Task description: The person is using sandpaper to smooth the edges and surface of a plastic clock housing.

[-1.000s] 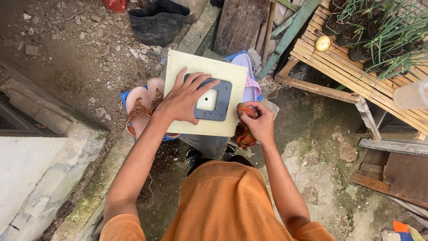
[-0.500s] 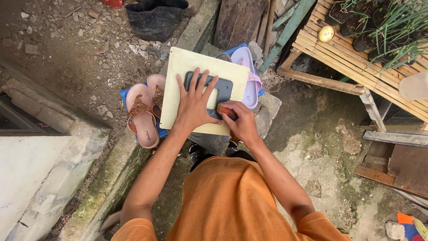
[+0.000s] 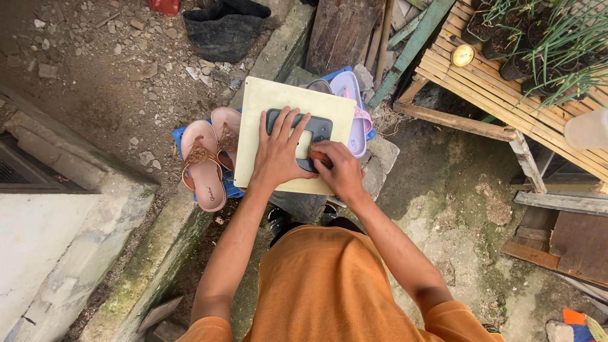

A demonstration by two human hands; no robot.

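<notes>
Fingers of the left hand (image 3: pixel 282 149) spread flat on a dark rounded frame (image 3: pixel 320 126); right hand (image 3: pixel 339 170) clenches a small brown pad (image 3: pixel 316 154) over the pale smooth board (image 3: pixel 266 101).

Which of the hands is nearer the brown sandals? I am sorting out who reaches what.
Left. The left hand presses the dark frame just beside the brown sandals; the right hand works farther away on the frame's far side.

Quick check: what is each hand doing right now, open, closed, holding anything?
Left hand: open, fingers spread, pressing flat on the dark grey frame.
Right hand: closed on a small brown object.
</notes>
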